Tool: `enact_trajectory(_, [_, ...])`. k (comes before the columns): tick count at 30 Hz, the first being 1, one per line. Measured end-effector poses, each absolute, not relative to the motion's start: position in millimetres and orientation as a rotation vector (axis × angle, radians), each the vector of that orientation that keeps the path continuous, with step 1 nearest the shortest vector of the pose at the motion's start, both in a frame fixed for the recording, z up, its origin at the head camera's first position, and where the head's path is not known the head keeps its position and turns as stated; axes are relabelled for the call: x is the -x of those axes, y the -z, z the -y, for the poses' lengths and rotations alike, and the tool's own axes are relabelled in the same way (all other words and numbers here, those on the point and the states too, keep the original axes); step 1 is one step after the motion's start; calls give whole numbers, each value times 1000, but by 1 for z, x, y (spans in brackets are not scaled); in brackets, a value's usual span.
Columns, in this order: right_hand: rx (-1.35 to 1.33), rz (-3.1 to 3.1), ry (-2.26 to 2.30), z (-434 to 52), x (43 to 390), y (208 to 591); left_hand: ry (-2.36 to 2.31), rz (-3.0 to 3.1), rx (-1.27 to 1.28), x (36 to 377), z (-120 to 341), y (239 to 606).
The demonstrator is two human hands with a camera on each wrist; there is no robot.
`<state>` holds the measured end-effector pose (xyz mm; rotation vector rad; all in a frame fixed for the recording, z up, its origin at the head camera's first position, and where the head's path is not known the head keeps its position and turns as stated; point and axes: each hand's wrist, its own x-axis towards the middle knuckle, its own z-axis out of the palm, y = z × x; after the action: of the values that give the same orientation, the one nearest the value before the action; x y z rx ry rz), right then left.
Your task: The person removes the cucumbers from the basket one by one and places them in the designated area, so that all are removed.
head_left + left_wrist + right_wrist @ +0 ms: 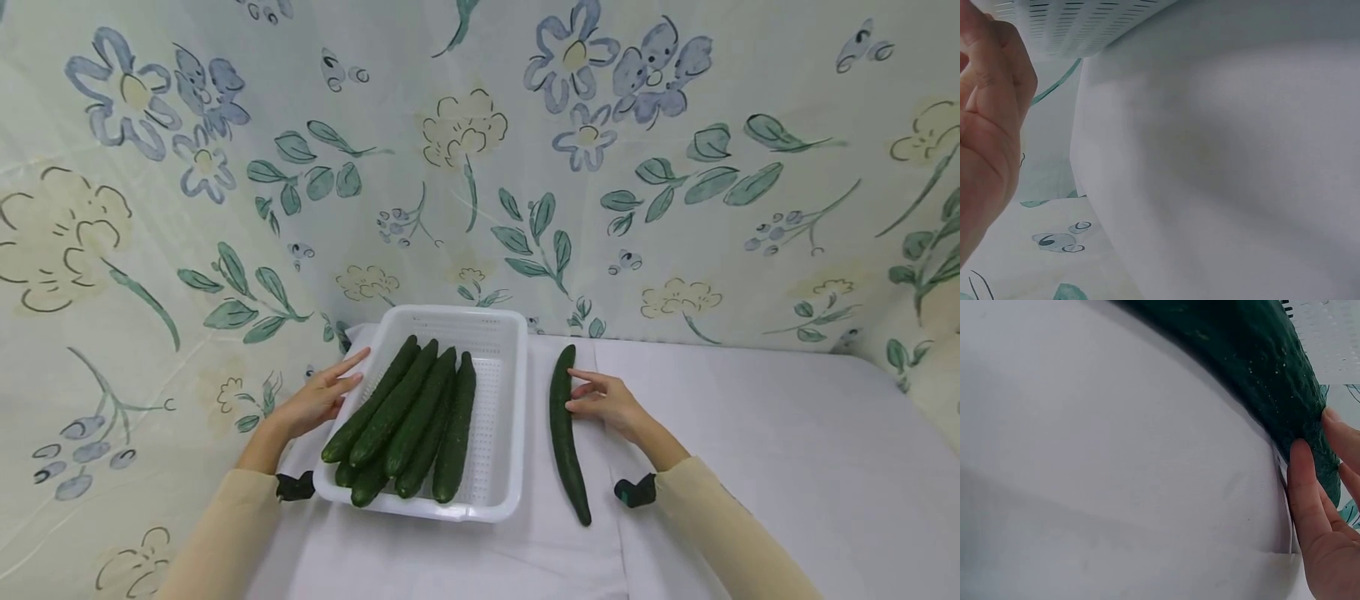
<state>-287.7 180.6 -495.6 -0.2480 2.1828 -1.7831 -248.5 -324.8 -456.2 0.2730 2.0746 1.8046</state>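
A white perforated basket [501,433] stands on the white-covered table and holds several dark green cucumbers [420,417] lying side by side. One long cucumber [564,433] lies alone on the cloth just right of the basket. My left hand [322,398] rests with straight fingers against the basket's left rim; the left wrist view shows the basket's slotted wall [1079,25] beside the fingers [991,94]. My right hand [603,400] touches the lone cucumber's right side with its fingertips [1304,481]; in the right wrist view the cucumber [1254,356] runs across the top.
A floral cloth backdrop [480,167] hangs behind and to the left of the table. White tablecloth [750,450] stretches out to the right of the lone cucumber and in front of the basket.
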Motion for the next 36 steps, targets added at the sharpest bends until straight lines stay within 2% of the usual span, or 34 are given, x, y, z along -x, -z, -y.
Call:
enact_trajectory(13, [244,-2255,1770,-189,289,489,-1811,-2052,-292,250,324,458])
enact_trajectory(28, [374,-2252,1866,-168,300,425,-1791,-2082,-277,249,324,455])
enact_trajectory(36, [443,-2258,1865,-153,305,404,-1791,-2086,-269,248,325,454])
